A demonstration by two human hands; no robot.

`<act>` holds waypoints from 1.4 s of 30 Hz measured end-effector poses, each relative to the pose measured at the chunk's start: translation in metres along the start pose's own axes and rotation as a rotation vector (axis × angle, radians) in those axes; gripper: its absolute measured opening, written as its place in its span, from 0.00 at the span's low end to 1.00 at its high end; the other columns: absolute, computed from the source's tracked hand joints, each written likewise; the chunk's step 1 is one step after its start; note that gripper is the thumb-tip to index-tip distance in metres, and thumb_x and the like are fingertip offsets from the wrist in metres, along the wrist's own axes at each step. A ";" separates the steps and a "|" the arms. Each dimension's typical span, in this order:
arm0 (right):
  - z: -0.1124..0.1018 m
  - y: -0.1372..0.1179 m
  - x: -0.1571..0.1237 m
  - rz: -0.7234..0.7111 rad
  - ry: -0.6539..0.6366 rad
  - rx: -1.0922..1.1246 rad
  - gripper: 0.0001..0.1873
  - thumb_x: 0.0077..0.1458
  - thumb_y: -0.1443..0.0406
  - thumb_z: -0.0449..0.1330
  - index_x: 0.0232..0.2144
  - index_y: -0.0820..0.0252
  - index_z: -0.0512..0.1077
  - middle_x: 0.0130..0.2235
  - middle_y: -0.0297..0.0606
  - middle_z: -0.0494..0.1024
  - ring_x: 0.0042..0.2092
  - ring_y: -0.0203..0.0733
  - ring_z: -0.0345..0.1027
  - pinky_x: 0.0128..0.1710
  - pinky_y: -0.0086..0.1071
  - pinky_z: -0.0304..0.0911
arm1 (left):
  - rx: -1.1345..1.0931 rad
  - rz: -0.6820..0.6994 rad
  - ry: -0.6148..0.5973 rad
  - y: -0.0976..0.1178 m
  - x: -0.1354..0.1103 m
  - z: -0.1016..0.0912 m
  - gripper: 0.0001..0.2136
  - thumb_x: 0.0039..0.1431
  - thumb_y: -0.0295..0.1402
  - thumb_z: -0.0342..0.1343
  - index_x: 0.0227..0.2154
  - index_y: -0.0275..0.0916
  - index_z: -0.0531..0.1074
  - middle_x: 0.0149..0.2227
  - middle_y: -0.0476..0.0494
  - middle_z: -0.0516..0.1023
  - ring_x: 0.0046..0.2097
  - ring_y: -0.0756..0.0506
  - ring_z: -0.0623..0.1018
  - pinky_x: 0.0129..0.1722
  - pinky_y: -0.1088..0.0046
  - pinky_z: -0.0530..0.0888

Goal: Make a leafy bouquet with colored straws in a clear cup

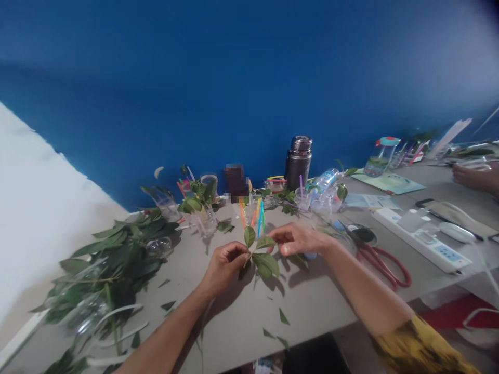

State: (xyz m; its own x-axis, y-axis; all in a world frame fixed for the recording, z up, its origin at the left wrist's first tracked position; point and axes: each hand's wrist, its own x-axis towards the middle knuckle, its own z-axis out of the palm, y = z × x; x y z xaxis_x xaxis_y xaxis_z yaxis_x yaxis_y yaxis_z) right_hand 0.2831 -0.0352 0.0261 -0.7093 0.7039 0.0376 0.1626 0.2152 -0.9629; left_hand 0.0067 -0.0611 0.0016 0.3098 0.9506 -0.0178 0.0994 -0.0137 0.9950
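Observation:
My left hand (230, 262) pinches the stem of a small leafy sprig (265, 264) between thumb and fingertips, low over the table. The sprig carries several green leaves that fan out to the right. Beside its right-hand leaves is my right hand (298, 240), fingers bent with a gap to the thumb; whether a fingertip touches a leaf I cannot tell. Just behind the hands, colourful straws (257, 215) stand upright in a clear holder. Cut leaf scraps (283, 316) lie on the table in front of the hands.
A heap of leafy branches (128, 249) covers the left side. Clear cups with sprigs (205, 221) and a dark thermos (299, 163) stand toward the blue wall. On the right are red-handled scissors (384, 265), a white power strip (423, 239) and another person's hand (470, 176).

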 end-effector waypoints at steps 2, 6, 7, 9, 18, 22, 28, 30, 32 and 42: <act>0.017 0.001 0.010 -0.011 0.105 -0.057 0.24 0.56 0.47 0.69 0.38 0.64 0.81 0.31 0.34 0.78 0.31 0.34 0.64 0.30 0.28 0.57 | -0.005 0.018 0.012 0.001 -0.001 0.002 0.12 0.49 0.41 0.66 0.25 0.38 0.73 0.19 0.52 0.71 0.20 0.51 0.69 0.23 0.74 0.66; 0.041 0.007 0.022 -0.003 0.244 -0.051 0.18 0.58 0.52 0.69 0.30 0.62 0.80 0.26 0.32 0.74 0.29 0.35 0.63 0.28 0.29 0.58 | 0.062 0.006 0.018 -0.002 -0.001 0.002 0.09 0.50 0.38 0.63 0.24 0.38 0.72 0.18 0.53 0.69 0.20 0.52 0.66 0.22 0.76 0.63; 0.045 0.008 0.024 0.000 0.240 -0.042 0.17 0.57 0.53 0.69 0.31 0.62 0.81 0.28 0.33 0.76 0.30 0.36 0.65 0.29 0.29 0.60 | 0.080 0.008 0.015 -0.004 -0.001 0.002 0.09 0.50 0.38 0.63 0.24 0.38 0.72 0.18 0.54 0.69 0.20 0.52 0.66 0.22 0.76 0.62; 0.050 0.010 0.026 0.013 0.255 -0.040 0.15 0.58 0.54 0.68 0.33 0.61 0.82 0.29 0.34 0.78 0.31 0.37 0.67 0.31 0.29 0.62 | 0.104 0.017 0.014 -0.006 -0.001 0.003 0.09 0.51 0.37 0.62 0.24 0.38 0.72 0.19 0.54 0.68 0.21 0.53 0.65 0.22 0.76 0.61; 0.047 0.011 0.022 0.054 0.154 -0.026 0.20 0.59 0.50 0.68 0.32 0.62 0.81 0.29 0.35 0.78 0.30 0.35 0.67 0.29 0.27 0.63 | 0.333 0.117 0.050 0.000 -0.001 -0.004 0.08 0.59 0.37 0.56 0.28 0.40 0.71 0.23 0.52 0.70 0.25 0.49 0.68 0.27 0.74 0.65; 0.035 0.015 0.022 0.105 -0.059 0.093 0.27 0.53 0.44 0.73 0.29 0.65 0.81 0.26 0.36 0.77 0.26 0.32 0.63 0.25 0.25 0.58 | 0.766 0.400 0.070 0.003 -0.005 -0.004 0.10 0.66 0.32 0.51 0.29 0.40 0.72 0.31 0.46 0.75 0.33 0.46 0.73 0.34 0.71 0.67; 0.019 0.012 0.013 0.109 -0.327 0.188 0.32 0.43 0.41 0.77 0.25 0.66 0.79 0.24 0.38 0.77 0.25 0.33 0.65 0.25 0.27 0.60 | 1.009 0.525 0.079 0.008 -0.007 -0.012 0.10 0.67 0.28 0.52 0.31 0.42 0.76 0.33 0.42 0.78 0.32 0.44 0.72 0.34 0.69 0.64; 0.012 0.010 0.005 0.071 -0.413 0.218 0.32 0.43 0.41 0.78 0.22 0.64 0.78 0.22 0.38 0.76 0.25 0.36 0.67 0.27 0.29 0.63 | 0.969 0.458 0.176 0.013 -0.003 -0.033 0.08 0.64 0.28 0.54 0.29 0.42 0.76 0.35 0.41 0.80 0.32 0.44 0.73 0.33 0.69 0.63; 0.005 0.009 -0.001 0.014 -0.312 0.248 0.31 0.44 0.41 0.77 0.20 0.63 0.77 0.21 0.38 0.75 0.25 0.36 0.67 0.28 0.30 0.64 | 0.932 0.317 0.260 0.020 0.001 -0.059 0.08 0.63 0.30 0.55 0.28 0.42 0.75 0.32 0.43 0.79 0.32 0.44 0.73 0.33 0.70 0.63; 0.038 0.014 0.020 0.002 0.238 0.342 0.27 0.47 0.48 0.78 0.38 0.62 0.79 0.31 0.38 0.81 0.31 0.36 0.72 0.30 0.28 0.64 | 0.428 0.161 0.244 0.031 -0.007 -0.032 0.10 0.58 0.41 0.59 0.32 0.39 0.76 0.33 0.44 0.79 0.35 0.44 0.76 0.38 0.69 0.73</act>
State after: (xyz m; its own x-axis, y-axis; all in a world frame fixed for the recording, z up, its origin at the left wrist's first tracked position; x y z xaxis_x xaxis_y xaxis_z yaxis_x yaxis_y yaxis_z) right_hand 0.2451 -0.0442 0.0027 -0.5240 0.8498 0.0577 -0.1021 0.0046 -0.9948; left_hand -0.0227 -0.0579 0.0353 0.1286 0.9699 0.2070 0.4621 -0.2433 0.8528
